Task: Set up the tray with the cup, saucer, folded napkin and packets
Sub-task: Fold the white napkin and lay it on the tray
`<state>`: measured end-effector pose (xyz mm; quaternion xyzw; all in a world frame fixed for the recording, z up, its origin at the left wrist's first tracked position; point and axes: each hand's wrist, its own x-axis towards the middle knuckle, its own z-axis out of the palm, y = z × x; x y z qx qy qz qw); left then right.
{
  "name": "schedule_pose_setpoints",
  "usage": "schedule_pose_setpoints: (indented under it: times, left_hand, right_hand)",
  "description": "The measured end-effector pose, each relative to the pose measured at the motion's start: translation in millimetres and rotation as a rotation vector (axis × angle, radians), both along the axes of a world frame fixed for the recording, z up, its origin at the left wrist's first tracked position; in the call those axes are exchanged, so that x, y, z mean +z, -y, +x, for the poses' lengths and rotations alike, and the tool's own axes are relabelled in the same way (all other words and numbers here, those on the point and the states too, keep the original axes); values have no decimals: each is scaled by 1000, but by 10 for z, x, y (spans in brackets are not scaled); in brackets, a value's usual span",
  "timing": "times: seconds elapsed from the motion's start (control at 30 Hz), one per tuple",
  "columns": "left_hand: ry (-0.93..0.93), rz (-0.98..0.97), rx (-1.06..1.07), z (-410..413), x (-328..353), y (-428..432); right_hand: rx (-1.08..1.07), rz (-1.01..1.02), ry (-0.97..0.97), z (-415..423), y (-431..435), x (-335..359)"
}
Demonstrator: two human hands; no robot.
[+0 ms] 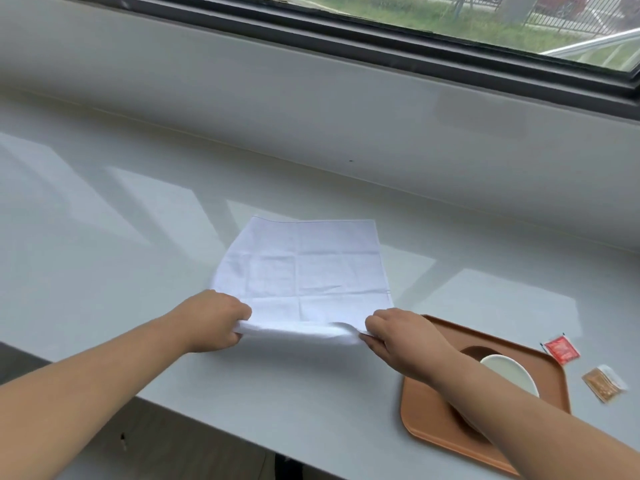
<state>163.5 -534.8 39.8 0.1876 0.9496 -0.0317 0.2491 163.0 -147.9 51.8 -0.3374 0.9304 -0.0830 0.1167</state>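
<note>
Head view. A white napkin lies unfolded and creased on the pale counter below a window. The left hand pinches the napkin's near-left corner, fingers closed on the cloth; the right hand pinches the near-right corner likewise, so the near edge is lifted clear of the counter and slightly curled. Just right of the napkin sits an orange-brown tray, carrying a dark brown saucer with a white cup on it, both partly hidden by the right forearm. Beyond the tray's right edge, on the counter, lie a red packet and, nearer, a brown packet, slightly apart from each other.
</note>
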Motion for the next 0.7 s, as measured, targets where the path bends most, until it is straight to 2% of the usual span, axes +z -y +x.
schedule_pose_setpoints:
  times: [0.2,0.3,0.37,0.43,0.5,0.53,0.6,0.63,0.7]
  left_hand:
    - [138,-134,147,215,5,426]
    - [93,-201,192,216,126,527]
    - [-136,-151,262,65,363,563]
    - [-539,53,274,-128,674,563]
    - [-883,206,178,-267,963,521]
    - [-963,224,106,-297,1059,505]
    - [-930,200,-56,-278,1090,513]
    - [-820,163,-105,-234,1014,542]
    - [-421,-24,-52,-84,802,617]
  right_hand:
    - [36,108,107,119,27,-164]
    - [55,139,163,171,82,-205]
    - [25,126,136,144,144,-189]
    - [-28,88,93,54,229,-139]
    - [-63,59,72,-57,306,-78]
    - [-63,60,76,-101,330,-53]
    - [-32,77,118,-146,347,-36]
    - [-9,88,148,-142,345,-48]
    - [35,112,201,-91,337,-103]
